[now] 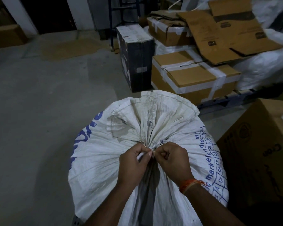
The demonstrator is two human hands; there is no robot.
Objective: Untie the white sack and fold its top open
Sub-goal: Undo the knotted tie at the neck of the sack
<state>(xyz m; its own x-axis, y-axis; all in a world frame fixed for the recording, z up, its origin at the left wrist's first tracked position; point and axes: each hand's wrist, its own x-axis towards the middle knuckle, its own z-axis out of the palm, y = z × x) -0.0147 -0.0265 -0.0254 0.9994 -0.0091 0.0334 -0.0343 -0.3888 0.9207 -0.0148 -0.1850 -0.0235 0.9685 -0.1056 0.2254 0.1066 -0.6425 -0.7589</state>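
Sack [104, 160] sits on grey concrete floor [39, 111], boxes [194, 75] upper right; left hand [134, 162] and right hand [171, 160] both pinching its tie [153, 146].

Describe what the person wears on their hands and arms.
Both hands are bare, with no gloves or rings visible. The left hand and forearm show no sleeve. The right hand has an orange thread band wound around its wrist; no sleeve shows there either.

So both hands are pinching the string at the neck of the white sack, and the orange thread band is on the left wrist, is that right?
Not quite. The head view shows the orange thread band on the right wrist, not the left. The rest holds: the left hand and right hand both pinch the string at the gathered neck of the white sack.
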